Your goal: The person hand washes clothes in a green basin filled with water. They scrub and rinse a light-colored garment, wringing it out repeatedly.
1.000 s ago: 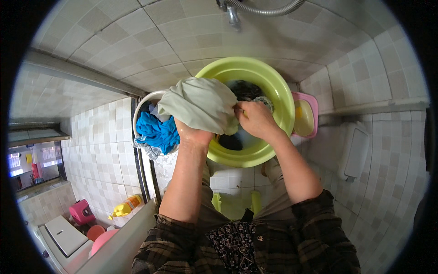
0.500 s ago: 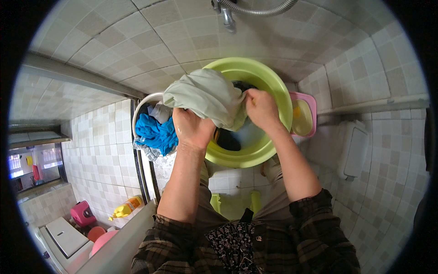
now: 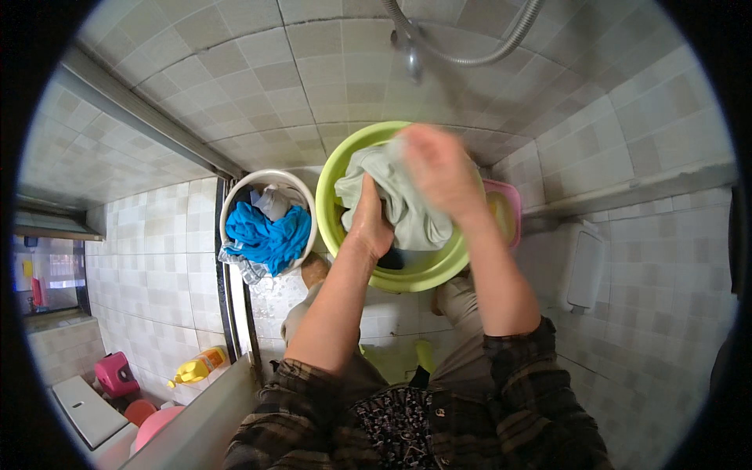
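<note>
A pale green cloth (image 3: 415,210) hangs bunched over a large lime-green basin (image 3: 331,176). My left hand (image 3: 372,223) grips its near left side, with the fingers partly hidden behind the folds. My right hand (image 3: 440,168) is at the upper right part of the cloth, against it or just over it. Motion smears its fingers, so their hold does not show. Under the cloth, the basin holds cloudy water and something dark (image 3: 389,260), mostly covered.
Left of the basin, a white bucket (image 3: 312,200) holds blue clothing (image 3: 266,233) and other laundry. A pink tub (image 3: 513,205) sits at the basin's right. Above, a metal shower hose (image 3: 470,59) loops by the tiled wall. A yellow bottle (image 3: 200,366) stands at lower left.
The cloth has gone from above the basin's left rim to over its middle, showing the whole bucket. My right hand has risen in the picture and is blurred. The view has shifted.
</note>
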Demonstrator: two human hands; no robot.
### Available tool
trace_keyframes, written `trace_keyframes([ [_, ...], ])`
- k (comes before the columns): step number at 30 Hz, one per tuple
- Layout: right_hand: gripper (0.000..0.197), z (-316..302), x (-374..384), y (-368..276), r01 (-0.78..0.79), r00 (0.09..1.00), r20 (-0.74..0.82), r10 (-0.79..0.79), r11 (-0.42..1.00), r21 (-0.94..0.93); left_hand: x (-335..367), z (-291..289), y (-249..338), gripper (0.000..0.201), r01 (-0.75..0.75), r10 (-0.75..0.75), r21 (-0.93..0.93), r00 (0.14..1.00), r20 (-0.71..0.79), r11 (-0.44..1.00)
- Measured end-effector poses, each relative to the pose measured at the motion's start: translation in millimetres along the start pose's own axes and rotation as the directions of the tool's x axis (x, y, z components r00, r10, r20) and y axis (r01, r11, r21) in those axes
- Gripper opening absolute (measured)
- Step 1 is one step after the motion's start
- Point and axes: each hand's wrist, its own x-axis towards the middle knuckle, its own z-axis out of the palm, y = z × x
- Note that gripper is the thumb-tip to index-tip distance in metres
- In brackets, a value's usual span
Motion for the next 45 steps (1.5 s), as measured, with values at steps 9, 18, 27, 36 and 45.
trace_keyframes([
  [9, 0.019, 43, -28, -41, 0.039, 0.939, -0.32, -0.124, 0.965, -0.259, 15, -23, -10, 0.052, 0.019, 0.182, -0.402, 0.872, 0.454, 0.915],
  [18, 0.034, 52, 14, 40, -0.122, 0.978, 0.103, 0.182, 0.896, -0.427, -21, -6, 4, 0.046, 0.155, -0.021, -0.511, 0.966, 0.258, 0.845],
  [27, 0.034, 56, -8, -2, -0.005, 1.0, 0.013, 0.013, 0.877, -0.481, -31, -6, 16, 0.041, 0.149, 0.009, -0.567, 0.964, 0.266, 0.81],
  [36, 0.045, 72, -38, -14, 0.146, 0.965, 0.261, 0.028, 0.77, -0.622, -5, -24, 3, 0.04, 0.035, 0.074, -0.591, 0.984, 0.16, 0.806],
  [45, 0.038, 42, 24, 14, -0.482, 0.789, 0.223, 0.572, 0.802, -0.353, -21, -13, 5, 0.04, 0.144, -0.002, -0.459, 0.955, 0.296, 0.877],
])
